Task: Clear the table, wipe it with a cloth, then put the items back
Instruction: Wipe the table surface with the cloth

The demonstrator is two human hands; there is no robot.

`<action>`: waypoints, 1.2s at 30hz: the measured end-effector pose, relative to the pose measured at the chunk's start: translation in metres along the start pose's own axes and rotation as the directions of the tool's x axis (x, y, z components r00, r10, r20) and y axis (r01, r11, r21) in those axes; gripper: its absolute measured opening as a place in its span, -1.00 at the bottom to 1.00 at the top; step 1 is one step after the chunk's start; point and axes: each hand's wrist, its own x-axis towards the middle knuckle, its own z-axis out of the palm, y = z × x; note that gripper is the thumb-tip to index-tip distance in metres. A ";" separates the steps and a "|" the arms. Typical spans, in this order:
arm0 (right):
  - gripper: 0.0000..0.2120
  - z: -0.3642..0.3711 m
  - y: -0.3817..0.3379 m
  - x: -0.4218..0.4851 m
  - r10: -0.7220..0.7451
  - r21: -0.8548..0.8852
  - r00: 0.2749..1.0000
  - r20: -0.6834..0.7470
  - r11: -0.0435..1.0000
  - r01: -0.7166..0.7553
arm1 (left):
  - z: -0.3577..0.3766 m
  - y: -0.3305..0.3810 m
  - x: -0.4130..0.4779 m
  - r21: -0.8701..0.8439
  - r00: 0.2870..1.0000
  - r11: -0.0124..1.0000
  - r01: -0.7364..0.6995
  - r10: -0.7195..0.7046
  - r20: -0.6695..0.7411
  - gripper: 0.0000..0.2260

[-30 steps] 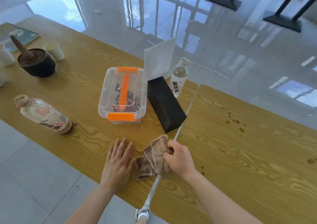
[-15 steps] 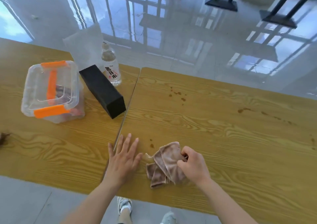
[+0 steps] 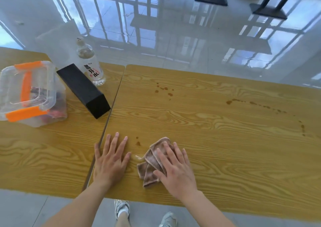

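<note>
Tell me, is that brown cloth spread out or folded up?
Folded up. The cloth lies in overlapping layers, its hemmed edges stacked, under the flat right hand.

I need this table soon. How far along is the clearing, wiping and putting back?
Done: the plastic box, black box and water bottle stand on the left table, off the right table. In hand: the right hand presses the cloth flat on it; the left hand rests flat alongside. Left: brown stains show unwiped, and nothing is put back.
</note>
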 end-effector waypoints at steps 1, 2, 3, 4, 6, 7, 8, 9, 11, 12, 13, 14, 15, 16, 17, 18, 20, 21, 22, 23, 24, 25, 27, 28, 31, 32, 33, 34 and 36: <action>-0.33 0.007 -0.001 0.003 0.008 -0.019 1.000 0.028 1.000 -0.007 | 0.000 0.000 0.000 -0.002 1.000 1.000 0.001 -0.001 -0.009 -0.42; -0.31 0.012 -0.001 0.004 0.016 -0.036 0.999 0.046 0.999 -0.014 | 0.000 0.000 0.001 -0.004 1.000 1.000 0.003 -0.003 -0.015 -0.41; -0.30 0.017 0.000 0.003 0.022 -0.050 0.999 0.049 0.999 -0.020 | 0.001 0.000 0.001 -0.007 1.000 1.000 0.009 -0.010 -0.019 -0.41; -0.30 0.021 0.004 0.000 0.030 -0.064 0.999 0.044 0.998 -0.027 | 0.001 0.000 0.002 -0.016 1.000 1.000 0.017 -0.018 -0.021 -0.40; -0.28 0.026 0.018 -0.013 0.053 -0.091 0.998 0.024 0.995 -0.050 | 0.001 0.000 0.002 -0.037 0.999 0.999 0.025 -0.026 -0.019 -0.41; -0.27 0.027 0.029 -0.021 0.069 -0.108 0.998 0.015 0.992 -0.067 | 0.002 -0.001 0.001 -0.038 0.999 0.999 0.027 -0.027 -0.017 -0.41; -0.27 0.026 0.042 -0.029 0.091 -0.128 0.996 0.010 0.988 -0.089 | 0.002 0.000 0.001 -0.036 0.999 0.999 0.028 -0.029 -0.019 -0.42; -0.26 0.023 0.053 -0.034 0.128 -0.147 0.992 0.012 0.981 -0.125 | 0.003 -0.001 0.001 -0.032 0.999 0.999 0.027 -0.028 -0.023 -0.42; -0.22 0.015 0.062 -0.030 0.246 -0.168 0.969 0.005 0.955 -0.242 | 0.005 -0.001 0.000 -0.029 0.999 0.999 0.022 -0.023 -0.025 -0.42; -0.19 0.013 0.058 -0.022 0.306 -0.157 0.952 0.006 0.941 -0.301 | 0.006 -0.002 0.001 -0.028 1.000 0.999 0.019 -0.020 -0.024 -0.42; -0.17 0.012 0.048 -0.011 0.353 -0.133 0.935 0.007 0.928 -0.349 | 0.006 -0.003 0.001 -0.031 1.000 0.999 0.015 -0.016 -0.024 -0.42; -0.17 0.012 0.034 -0.001 0.377 -0.117 0.926 0.004 0.920 -0.373 | 0.007 -0.004 0.002 -0.033 1.000 0.999 0.012 -0.013 -0.025 -0.42; -0.19 0.014 0.018 0.008 0.364 -0.120 0.932 -0.001 0.925 -0.361 | 0.007 -0.003 0.002 -0.030 1.000 1.000 0.009 -0.010 -0.026 -0.42; -0.21 0.018 0.002 0.013 0.315 -0.120 0.949 0.001 0.942 -0.313 | 0.007 -0.002 0.002 -0.025 1.000 1.000 0.008 -0.008 -0.026 -0.42; -0.22 0.024 -0.013 0.014 0.232 -0.109 0.973 0.014 0.967 -0.229 | 0.006 -0.002 0.002 -0.023 1.000 1.000 0.005 -0.006 -0.022 -0.42; -0.23 0.031 -0.024 0.008 0.128 -0.098 0.991 0.035 0.987 -0.124 | 0.006 -0.002 0.001 -0.028 1.000 1.000 0.001 -0.002 -0.018 -0.43; -0.28 0.037 -0.019 -0.014 -0.017 -0.115 0.999 0.051 0.993 0.023 | 0.004 -0.004 -0.001 -0.053 1.000 0.999 -0.009 0.008 -0.022 -0.43; -0.29 0.033 -0.001 -0.024 0.003 -0.130 0.999 0.035 0.992 0.001 | 0.002 -0.005 -0.001 -0.070 0.999 0.997 -0.016 0.014 -0.031 -0.43; -0.30 0.027 0.022 -0.031 0.086 -0.144 0.996 0.009 0.986 -0.084 | 0.001 -0.005 -0.002 -0.088 0.999 0.996 -0.023 0.019 -0.044 -0.43; -0.29 0.019 0.049 -0.036 0.204 -0.160 0.979 -0.027 0.965 -0.205 | 0.000 -0.006 -0.004 -0.102 0.998 0.994 -0.039 0.033 -0.061 -0.43; -0.28 0.010 0.075 -0.039 0.337 -0.162 0.940 -0.048 0.926 -0.340 | 0.000 -0.006 -0.006 -0.112 0.994 0.991 -0.073 0.063 -0.091 -0.42; -0.26 0.003 0.095 -0.040 0.466 -0.149 0.883 -0.056 0.870 -0.469 | 0.000 -0.004 -0.008 -0.120 0.985 0.985 -0.126 0.110 -0.131 -0.42; -0.23 -0.001 0.110 -0.035 0.641 -0.112 0.764 -0.068 0.756 -0.644 | 0.003 0.010 -0.014 -0.136 0.948 0.954 -0.269 0.237 -0.210 -0.44; -0.22 0.000 0.106 -0.031 0.673 -0.086 0.735 -0.081 0.730 -0.678 | 0.004 0.024 -0.016 -0.139 0.923 0.929 -0.344 0.307 -0.233 -0.45; -0.24 0.005 0.096 -0.035 0.558 -0.098 0.828 -0.053 0.822 -0.560 | 0.007 0.085 -0.017 -0.156 0.857 0.850 -0.502 0.465 -0.221 -0.47; -0.25 0.007 0.100 -0.045 0.471 -0.121 0.881 -0.036 0.873 -0.472 | 0.009 0.108 -0.014 -0.165 0.850 0.838 -0.520 0.489 -0.197 -0.48; -0.26 0.007 0.112 -0.058 0.399 -0.133 0.916 -0.028 0.907 -0.399 | 0.010 0.130 -0.010 -0.165 0.850 0.836 -0.524 0.500 -0.165 -0.48; -0.27 0.004 0.130 -0.071 0.366 -0.138 0.930 -0.025 0.921 -0.366 | 0.011 0.151 -0.005 -0.154 0.853 0.839 -0.521 0.506 -0.131 -0.47; -0.26 -0.008 0.176 -0.092 0.424 -0.139 0.905 -0.042 0.894 -0.425 | 0.015 0.190 0.004 -0.129 0.862 0.852 -0.508 0.503 -0.066 -0.45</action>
